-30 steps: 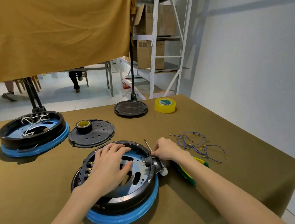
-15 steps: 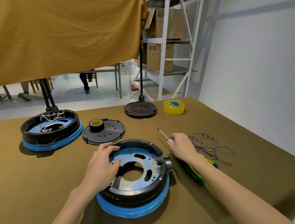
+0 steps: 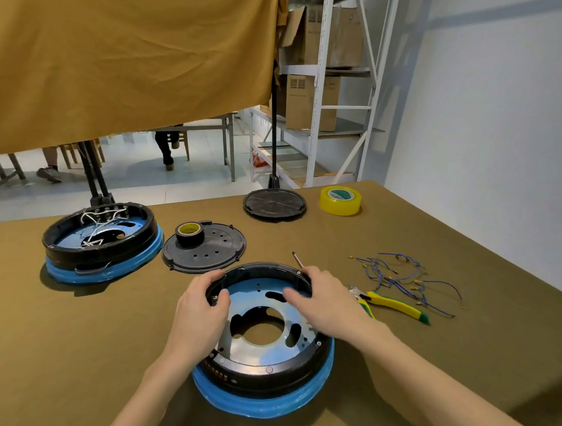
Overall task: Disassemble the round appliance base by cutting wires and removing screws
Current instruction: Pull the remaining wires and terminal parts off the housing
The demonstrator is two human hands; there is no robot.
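Blue-rimmed round appliance base [image 3: 262, 372] lies between both hands. Left hand [image 3: 202, 311] now curls over its near-left rim; right hand [image 3: 328, 304], off the table since a moment ago, reaches across the far rim, a screwdriver [image 3: 297, 260] tucked in its grip: screw removal likely resumes. Beyond the right hand lie pliers [image 3: 396, 306] and cut wires [image 3: 402, 279].

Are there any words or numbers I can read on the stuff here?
None can be read.
Yellow tape roll: green print on its core label, too blurred.
Cardboard boxes on the shelf: dark printed marks, too small.
Near appliance base: red marks on its front rim, too small.
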